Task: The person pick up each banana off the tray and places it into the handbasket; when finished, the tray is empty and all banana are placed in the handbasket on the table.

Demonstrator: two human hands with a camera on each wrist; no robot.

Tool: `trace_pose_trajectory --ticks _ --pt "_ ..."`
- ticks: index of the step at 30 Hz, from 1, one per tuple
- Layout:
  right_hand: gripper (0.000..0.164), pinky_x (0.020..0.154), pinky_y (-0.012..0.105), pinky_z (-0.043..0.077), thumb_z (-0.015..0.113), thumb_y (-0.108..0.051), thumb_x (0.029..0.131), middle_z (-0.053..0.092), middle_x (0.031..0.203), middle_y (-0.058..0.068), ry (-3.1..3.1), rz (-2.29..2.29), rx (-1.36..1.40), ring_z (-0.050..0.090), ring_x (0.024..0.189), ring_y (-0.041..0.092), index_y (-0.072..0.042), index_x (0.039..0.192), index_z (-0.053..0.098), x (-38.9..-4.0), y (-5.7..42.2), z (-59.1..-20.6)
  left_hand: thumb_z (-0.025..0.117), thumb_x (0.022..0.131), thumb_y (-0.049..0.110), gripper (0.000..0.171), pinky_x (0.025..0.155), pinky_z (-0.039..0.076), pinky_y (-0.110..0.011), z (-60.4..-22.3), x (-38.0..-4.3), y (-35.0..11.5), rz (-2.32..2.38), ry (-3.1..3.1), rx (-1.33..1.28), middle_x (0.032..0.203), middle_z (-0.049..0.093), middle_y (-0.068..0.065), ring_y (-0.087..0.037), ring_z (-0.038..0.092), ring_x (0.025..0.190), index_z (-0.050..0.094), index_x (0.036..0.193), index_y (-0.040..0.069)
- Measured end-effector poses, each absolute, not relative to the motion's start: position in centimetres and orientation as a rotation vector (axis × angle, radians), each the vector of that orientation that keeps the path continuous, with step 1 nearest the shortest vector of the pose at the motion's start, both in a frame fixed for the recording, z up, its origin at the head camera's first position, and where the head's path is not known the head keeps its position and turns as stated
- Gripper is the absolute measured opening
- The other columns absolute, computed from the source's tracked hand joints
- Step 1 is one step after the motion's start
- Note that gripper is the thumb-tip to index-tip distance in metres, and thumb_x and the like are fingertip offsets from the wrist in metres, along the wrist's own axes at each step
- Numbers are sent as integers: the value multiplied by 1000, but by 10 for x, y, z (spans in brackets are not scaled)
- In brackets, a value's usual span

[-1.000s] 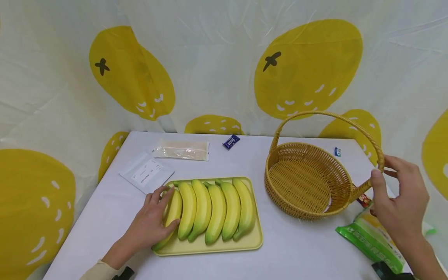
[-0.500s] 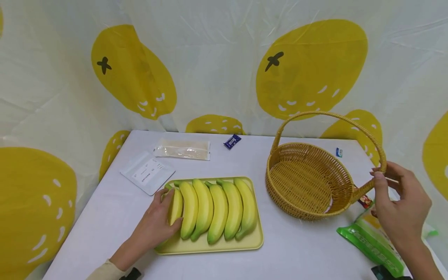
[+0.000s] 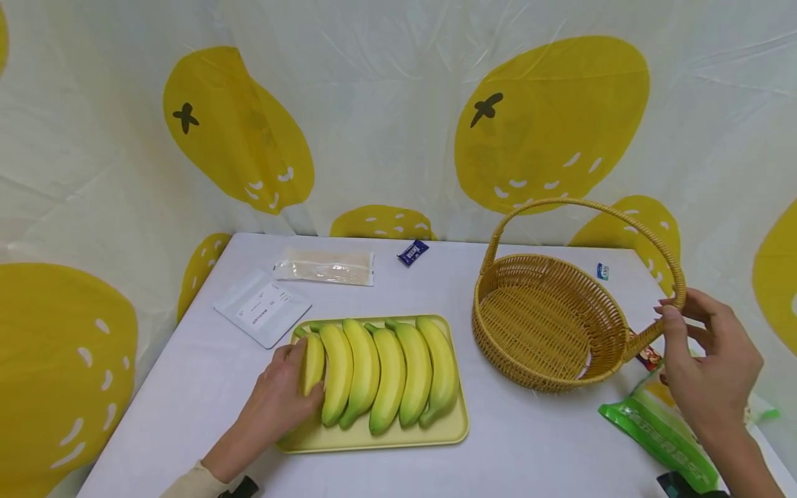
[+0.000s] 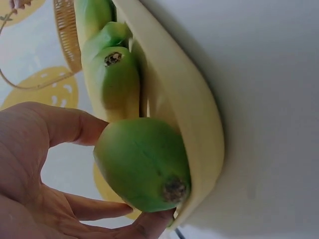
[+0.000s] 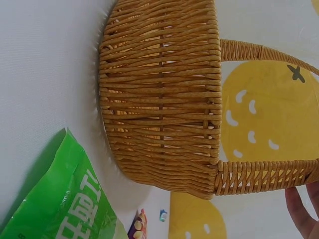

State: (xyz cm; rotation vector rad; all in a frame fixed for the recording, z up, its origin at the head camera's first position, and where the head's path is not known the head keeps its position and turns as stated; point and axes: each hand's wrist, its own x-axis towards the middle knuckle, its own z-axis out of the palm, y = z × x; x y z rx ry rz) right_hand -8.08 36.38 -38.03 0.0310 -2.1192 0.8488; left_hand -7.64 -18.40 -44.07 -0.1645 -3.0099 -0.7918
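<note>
A yellow tray in the head view bears several bananas lying side by side. My left hand grips the leftmost banana, whose lower part it hides. In the left wrist view, thumb and fingers lie on opposite sides of that banana's green end, which still sits within the tray's rim. To the right stands a wicker basket with nothing inside. My right hand pinches the right side of its tall handle; only its fingertips show in the right wrist view.
Behind the tray lie a white labelled pouch, a clear flat packet and a small blue packet. A green bag lies under my right wrist. Near the basket are a red snack packet and a tiny blue-white packet.
My left hand has shifted slightly right and tightened round the leftmost banana. My right hand stays on the basket handle, a touch lower; the basket has hardly moved.
</note>
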Motion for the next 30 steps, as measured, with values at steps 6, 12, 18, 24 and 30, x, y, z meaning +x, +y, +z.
trace_pose_trajectory --ticks 6,12,18,24,30 --pt "38 91 9 45 63 -5 105 66 118 -16 -2137 849 4 59 105 -5 -11 143 65 -81 362 -380 73 90 19 76 94 47 -68 -434 -75 -184 -791 -3011 -132 136 55 -35 -54 59 116 43 153 -11" --pt "38 90 8 45 63 -3 105 66 118 -15 -2125 857 45 59 105 -6 -8 142 65 -81 364 -381 71 91 16 69 95 46 -68 -430 -75 -187 -816 -2986 -131 130 59 -33 -53 60 114 47 150 -11" --pt "38 91 9 45 61 -4 105 64 119 -19 -2131 867 68 59 106 -6 -6 144 63 -79 366 -381 72 88 8 61 94 48 -65 -427 -74 -193 -826 -2878 -159 126 61 -32 -52 60 114 55 144 -11" --pt "38 92 10 45 62 -3 105 67 117 -11 -2125 878 36 59 104 -3 -8 143 64 -81 364 -382 73 86 5 61 90 50 -63 -422 -76 -198 -831 -2801 -190 124 63 -30 -48 61 111 56 143 -10" --pt "37 91 10 46 61 -4 106 67 116 -13 -2120 894 33 60 102 -2 -7 142 65 -82 363 -383 73 85 5 63 88 51 -61 -421 -82 -196 -879 -2758 -224 128 62 -29 -44 62 109 57 144 -8"
